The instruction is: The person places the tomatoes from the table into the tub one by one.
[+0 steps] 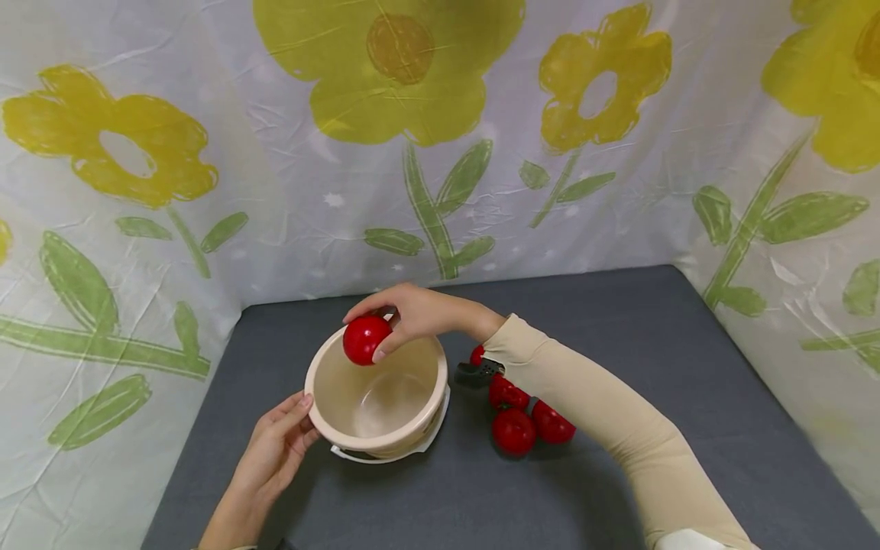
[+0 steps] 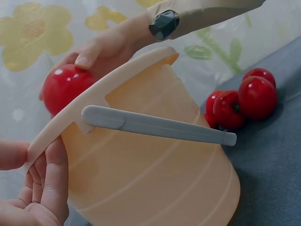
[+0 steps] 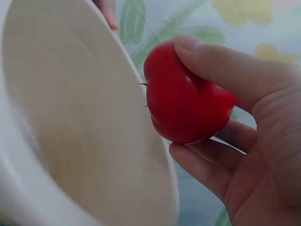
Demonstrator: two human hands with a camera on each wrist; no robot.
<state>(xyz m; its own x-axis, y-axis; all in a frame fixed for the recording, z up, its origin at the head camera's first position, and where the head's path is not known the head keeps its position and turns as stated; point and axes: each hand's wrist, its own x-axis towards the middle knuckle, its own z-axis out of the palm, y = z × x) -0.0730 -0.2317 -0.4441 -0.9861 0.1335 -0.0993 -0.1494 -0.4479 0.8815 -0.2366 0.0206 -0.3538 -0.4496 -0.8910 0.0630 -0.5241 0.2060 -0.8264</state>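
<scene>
My right hand [image 1: 421,312] holds a shiny red tomato [image 1: 364,341] between thumb and fingers, above the far left part of a cream bucket's mouth. The bucket [image 1: 419,367] has a bare inside in the head view. A small green stem tip sticks out from the lobed tomato [image 3: 183,101] in the right wrist view. My left hand [image 1: 280,443] pinches the bucket's left rim, thumb on top and fingers under the edge. In the left wrist view the bucket's pale handle [image 2: 160,125] hangs across its ribbed side.
Several more red tomatoes [image 1: 513,432] lie together on the dark grey table [image 1: 467,504], right of the bucket and partly behind my right sleeve [image 1: 605,412]. A dark band [image 2: 164,24] is on my right wrist. A white cloth with yellow flowers [image 1: 296,221] hangs behind the table.
</scene>
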